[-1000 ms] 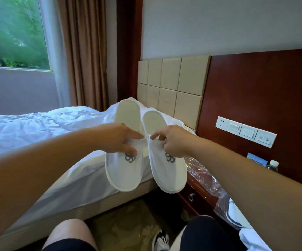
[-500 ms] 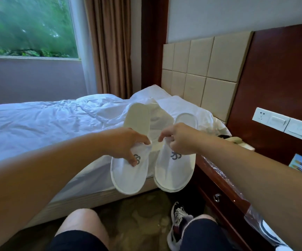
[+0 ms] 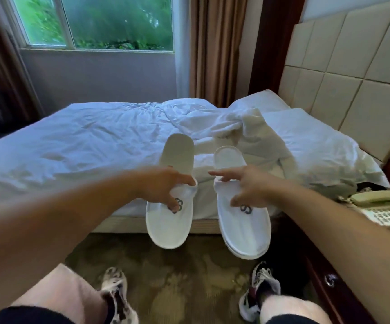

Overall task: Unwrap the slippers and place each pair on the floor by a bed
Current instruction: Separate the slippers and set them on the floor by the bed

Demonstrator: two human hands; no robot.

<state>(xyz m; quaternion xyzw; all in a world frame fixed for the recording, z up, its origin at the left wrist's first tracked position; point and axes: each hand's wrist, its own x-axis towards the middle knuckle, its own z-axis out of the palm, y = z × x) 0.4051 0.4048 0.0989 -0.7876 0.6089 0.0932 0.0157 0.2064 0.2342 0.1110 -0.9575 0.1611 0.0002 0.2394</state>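
Two white slippers with a dark logo on the toe band hang in the air in front of the bed (image 3: 77, 146). My left hand (image 3: 163, 187) pinches the left slipper (image 3: 168, 225) at the edge of its toe band. The right slipper (image 3: 244, 232) is held the same way by my right hand (image 3: 247, 189), with the forefinger stretched out. Both slippers point toe down, soles toward the bed, a hand's width apart, above the patterned carpet (image 3: 177, 277). No wrapper is on them.
The white bed has a rumpled duvet and pillow (image 3: 259, 101) by the padded headboard (image 3: 353, 73). A wooden nightstand (image 3: 329, 284) with a telephone (image 3: 385, 206) stands at the right. My knees and sneakers (image 3: 117, 291) are on the carpet below. A window and curtains lie behind.
The view has swung left and down, so more of the bed and floor shows. Both slippers have come lower and moved apart, and my right forefinger has stretched out.
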